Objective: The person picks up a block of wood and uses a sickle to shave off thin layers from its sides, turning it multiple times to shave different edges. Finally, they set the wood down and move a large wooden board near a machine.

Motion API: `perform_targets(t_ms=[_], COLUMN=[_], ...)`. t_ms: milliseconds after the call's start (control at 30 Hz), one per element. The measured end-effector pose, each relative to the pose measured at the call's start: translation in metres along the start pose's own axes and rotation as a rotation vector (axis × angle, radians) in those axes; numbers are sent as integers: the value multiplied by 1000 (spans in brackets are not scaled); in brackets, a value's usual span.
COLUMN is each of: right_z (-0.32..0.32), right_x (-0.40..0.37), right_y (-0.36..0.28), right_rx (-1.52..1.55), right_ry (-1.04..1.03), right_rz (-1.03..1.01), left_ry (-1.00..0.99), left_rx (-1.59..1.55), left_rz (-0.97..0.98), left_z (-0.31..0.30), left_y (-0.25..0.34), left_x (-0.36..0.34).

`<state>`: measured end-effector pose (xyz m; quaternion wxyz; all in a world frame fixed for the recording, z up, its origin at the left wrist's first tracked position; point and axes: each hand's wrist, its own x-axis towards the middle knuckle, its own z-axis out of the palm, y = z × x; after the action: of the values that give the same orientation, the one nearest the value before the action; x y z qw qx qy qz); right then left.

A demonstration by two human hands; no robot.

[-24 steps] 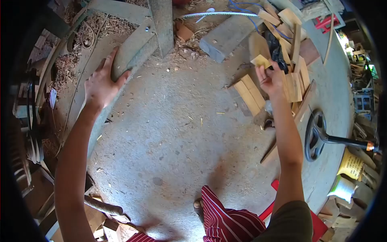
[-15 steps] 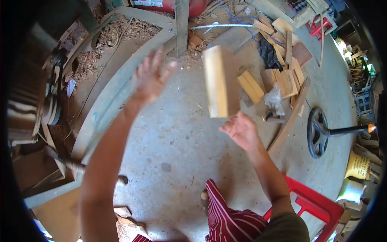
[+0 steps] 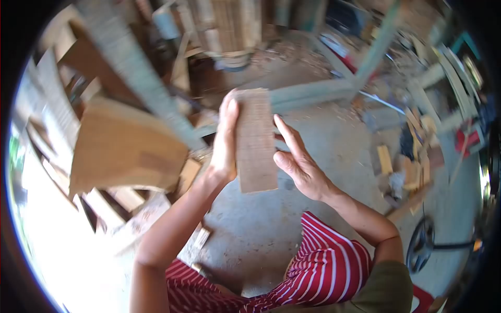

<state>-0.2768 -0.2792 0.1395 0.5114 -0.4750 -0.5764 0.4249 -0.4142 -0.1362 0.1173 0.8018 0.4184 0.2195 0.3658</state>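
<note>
A rectangular wooden block (image 3: 255, 143) is held up in front of me, its rough brown face toward the camera. My left hand (image 3: 225, 138) grips its long left edge, with some fingers hidden behind the wood. On the opposite edge, my right hand (image 3: 302, 167) has its thumb and index fingertip at the wood. Other right fingers reach partly behind the block, where it hides them.
A broad wooden slab (image 3: 128, 148) leans at left among offcuts. Wood pieces (image 3: 412, 169) are piled on the right of the concrete floor (image 3: 334, 151), near a black handwheel (image 3: 421, 244). A greenish beam (image 3: 313, 95) crosses beyond my hands.
The view has swung left. The block has come from beside my right hand to between both hands, and my left hand, earlier empty and spread, has closed on it.
</note>
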Motion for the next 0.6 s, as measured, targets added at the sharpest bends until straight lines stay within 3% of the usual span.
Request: perform_targets(t_ms=[67, 167, 267, 333, 367, 433, 600], right_z=[26, 66, 92, 103, 107, 116, 139], right_x=[22, 31, 57, 76, 89, 116, 141], right_y=[-13, -35, -57, -77, -89, -95, -119], right_rx=[-361, -436, -435, -464, -480, -541, -495], right_ry=[-27, -32, -99, -103, -98, 14, 114], right_rz=[-255, -275, -303, -325, -341, -479, -587], left_ry=[24, 39, 77, 155, 151, 175, 88], left_rx=[-27, 158, 35, 161, 153, 317, 57], left_rz=[97, 350, 293, 520, 539, 729, 709], left_z=[-7, -23, -44, -28, -31, -32, -30], left_y=[30, 78, 118, 147, 156, 171, 188], left_x=[-15, -22, -34, -57, -59, -62, -71])
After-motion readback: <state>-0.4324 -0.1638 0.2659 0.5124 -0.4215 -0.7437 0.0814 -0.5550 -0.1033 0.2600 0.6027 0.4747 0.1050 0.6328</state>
